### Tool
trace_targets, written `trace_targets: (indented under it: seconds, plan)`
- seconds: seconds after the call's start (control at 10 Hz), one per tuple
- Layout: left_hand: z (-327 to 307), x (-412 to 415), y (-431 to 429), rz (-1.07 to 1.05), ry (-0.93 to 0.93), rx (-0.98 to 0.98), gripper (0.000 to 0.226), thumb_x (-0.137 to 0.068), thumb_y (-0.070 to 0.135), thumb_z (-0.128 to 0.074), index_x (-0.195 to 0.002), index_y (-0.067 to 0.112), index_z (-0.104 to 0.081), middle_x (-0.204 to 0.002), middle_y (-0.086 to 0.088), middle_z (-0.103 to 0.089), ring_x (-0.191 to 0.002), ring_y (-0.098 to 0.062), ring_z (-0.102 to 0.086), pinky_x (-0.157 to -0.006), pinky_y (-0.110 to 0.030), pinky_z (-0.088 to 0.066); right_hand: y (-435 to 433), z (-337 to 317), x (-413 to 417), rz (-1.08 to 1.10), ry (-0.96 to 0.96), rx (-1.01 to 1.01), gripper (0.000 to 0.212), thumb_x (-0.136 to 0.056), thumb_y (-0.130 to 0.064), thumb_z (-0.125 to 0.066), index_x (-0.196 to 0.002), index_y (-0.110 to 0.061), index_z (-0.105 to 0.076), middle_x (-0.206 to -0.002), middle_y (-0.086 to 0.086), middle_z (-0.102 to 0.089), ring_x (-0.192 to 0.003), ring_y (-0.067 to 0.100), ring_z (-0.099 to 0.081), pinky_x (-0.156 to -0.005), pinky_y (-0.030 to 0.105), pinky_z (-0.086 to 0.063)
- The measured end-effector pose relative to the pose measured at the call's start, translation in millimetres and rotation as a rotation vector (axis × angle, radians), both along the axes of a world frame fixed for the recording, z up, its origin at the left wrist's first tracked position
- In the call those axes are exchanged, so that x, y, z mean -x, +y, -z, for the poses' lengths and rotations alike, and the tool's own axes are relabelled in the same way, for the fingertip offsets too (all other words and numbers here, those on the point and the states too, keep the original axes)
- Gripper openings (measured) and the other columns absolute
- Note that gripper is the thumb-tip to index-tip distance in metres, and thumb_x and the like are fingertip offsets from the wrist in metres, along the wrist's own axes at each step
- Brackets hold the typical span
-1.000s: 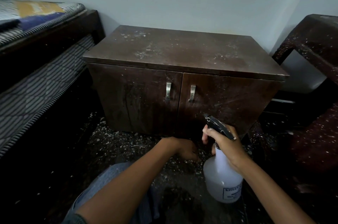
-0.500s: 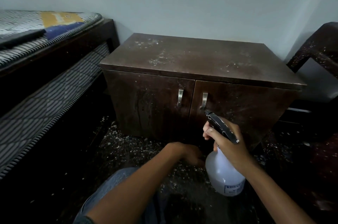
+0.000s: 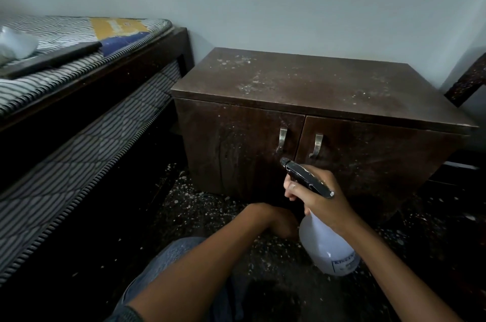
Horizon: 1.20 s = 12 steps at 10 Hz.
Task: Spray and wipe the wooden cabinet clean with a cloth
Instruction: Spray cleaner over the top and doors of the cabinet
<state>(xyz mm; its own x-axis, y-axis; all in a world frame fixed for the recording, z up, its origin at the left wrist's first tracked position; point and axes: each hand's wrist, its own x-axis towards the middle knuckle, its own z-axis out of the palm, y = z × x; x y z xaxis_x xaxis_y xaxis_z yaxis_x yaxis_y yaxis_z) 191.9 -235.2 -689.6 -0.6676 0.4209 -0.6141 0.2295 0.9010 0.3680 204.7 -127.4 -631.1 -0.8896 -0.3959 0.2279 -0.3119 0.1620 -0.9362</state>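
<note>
Right grip (image 3: 319, 200) is closed round the neck of the spray bottle (image 3: 326, 245), with its fingers (image 3: 292, 186) curled over the trigger; the black spray head (image 3: 305, 177) sticks up and to the left out of the grip, and the translucent white body hangs below it, tilted, with a label near its base. Nozzle and grip are in front of the wooden cabinet (image 3: 315, 90), level with the lower part of its doors; the nozzle points at the left door (image 3: 236, 148), just below that door's metal handle (image 3: 282, 139), and appears apart from the wood. The second handle (image 3: 317, 144) is on the right door, just above the grip.

Left grip (image 3: 278, 221) is lower, near the floor (image 3: 200, 203) at the foot of the cabinet and just beside the bottle's body; its fingers are lost in shadow behind the bottle, so one cannot tell whether it is open or holding something.

The cabinet stands on the floor against the pale wall (image 3: 263, 6); its top is dull and flecked with white specks, and the dark floor before it is scattered with the same pale bits. A bed (image 3: 79, 121) with a striped mattress runs along the left, close to the cabinet's side; a knee in blue denim (image 3: 168, 261) shows at the bottom.
</note>
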Motion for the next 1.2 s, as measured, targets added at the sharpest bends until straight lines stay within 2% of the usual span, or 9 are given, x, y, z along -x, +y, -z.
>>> trace_targets:
  seconds: [0.2, 0.3, 0.4, 0.5, 0.6, 0.8, 0.9, 1.0, 1.2]
  plan:
    - [15, 3, 1, -0.081, -0.035, 0.033, 0.044, -0.099, 0.007, -0.038, -0.140, -0.008, -0.031, -0.147, -0.024, -0.034, -0.136, -0.030, -0.034, -0.102, -0.029, -0.027, -15, 11, 9, 0.043, 0.065, -0.118, 0.024, -0.072, -0.015, -0.055, -0.066, 0.008, -0.059, -0.052, 0.015, -0.052, -0.048, 0.016, -0.047, -0.042, 0.015, -0.031]
    - [-20, -15, -6, -0.125, -0.026, 0.009, 0.041, -0.094, 0.013, -0.050, -0.133, -0.001, -0.046, -0.136, -0.019, -0.051, -0.112, -0.025, -0.054, -0.082, -0.027, -0.037, -18, 15, 16, 0.029, 0.048, -0.195, 0.016, -0.080, -0.004, -0.061, -0.068, 0.007, -0.060, -0.055, 0.014, -0.053, -0.049, 0.015, -0.047, -0.041, 0.014, -0.031]
    - [-10, -9, -9, -0.090, 0.007, 0.049, 0.044, -0.096, 0.010, -0.045, -0.138, -0.002, -0.039, -0.143, -0.020, -0.042, -0.111, -0.021, -0.046, -0.090, -0.029, -0.034, -16, 17, 18, -0.006, -0.027, -0.245, 0.010, -0.083, 0.000, -0.058, -0.075, 0.003, -0.063, -0.061, 0.011, -0.060, -0.056, 0.013, -0.055, -0.041, 0.012, -0.034]
    - [-9, -7, -13, -0.007, 0.007, 0.077, 0.049, -0.099, 0.018, -0.039, -0.144, 0.002, -0.030, -0.151, -0.018, -0.029, -0.138, -0.028, -0.029, -0.111, -0.033, -0.020, -14, 26, 21, -0.009, -0.048, -0.265, 0.010, -0.083, -0.002, -0.058, -0.075, 0.000, -0.063, -0.065, 0.015, -0.063, -0.062, 0.027, -0.060, -0.052, 0.031, -0.049]
    - [-11, -6, -15, 0.015, 0.008, 0.090, 0.050, -0.098, 0.026, -0.040, -0.143, 0.005, -0.033, -0.149, -0.016, -0.034, -0.137, -0.030, -0.032, -0.112, -0.037, -0.024, -11, 38, 22, 0.030, -0.038, -0.291, 0.014, -0.083, -0.004, -0.060, -0.069, 0.000, -0.061, -0.062, 0.018, -0.059, -0.059, 0.032, -0.057, -0.058, 0.043, -0.047]
    - [0, -1, -17, 0.008, 0.019, 0.093, 0.054, -0.096, 0.034, -0.043, -0.142, 0.007, -0.036, -0.148, -0.014, -0.037, -0.135, -0.031, -0.034, -0.111, -0.040, -0.029, -8, 56, 23, 0.019, -0.092, -0.357, 0.019, -0.082, -0.004, -0.063, -0.064, 0.001, -0.057, -0.055, 0.004, -0.050, -0.053, 0.015, -0.047, -0.054, 0.029, -0.034]
    - [4, 0, -20, 0.014, -0.030, 0.109, 0.054, -0.094, 0.038, -0.045, -0.138, 0.006, -0.042, -0.144, -0.016, -0.042, -0.131, -0.032, -0.039, -0.108, -0.040, -0.032, -5, 62, 25, -0.013, -0.131, -0.353, 0.013, -0.082, -0.005, -0.063, -0.077, 0.007, -0.061, -0.071, 0.025, -0.058, -0.064, 0.023, -0.052, -0.061, 0.032, -0.037]
    - [4, 0, -19, 0.011, -0.026, 0.120, 0.054, -0.094, 0.037, -0.047, -0.137, 0.006, -0.043, -0.144, -0.016, -0.042, -0.131, -0.032, -0.039, -0.108, -0.038, -0.031, -1, 67, 24, -0.023, -0.154, -0.367, 0.012, -0.081, -0.006, -0.063, -0.078, 0.006, -0.062, -0.077, 0.028, -0.060, -0.067, 0.023, -0.053, -0.063, 0.032, -0.037]
    - [11, 3, -14, 0.005, -0.048, 0.127, 0.051, -0.092, 0.040, -0.049, -0.129, 0.005, -0.052, -0.135, -0.015, -0.052, -0.124, -0.031, -0.048, -0.105, -0.039, -0.038, 8, 74, 22, 0.039, -0.124, -0.429, 0.021, -0.075, -0.019, -0.064, -0.058, -0.014, -0.053, -0.053, -0.005, -0.046, -0.052, 0.012, -0.044, -0.054, 0.032, -0.032]
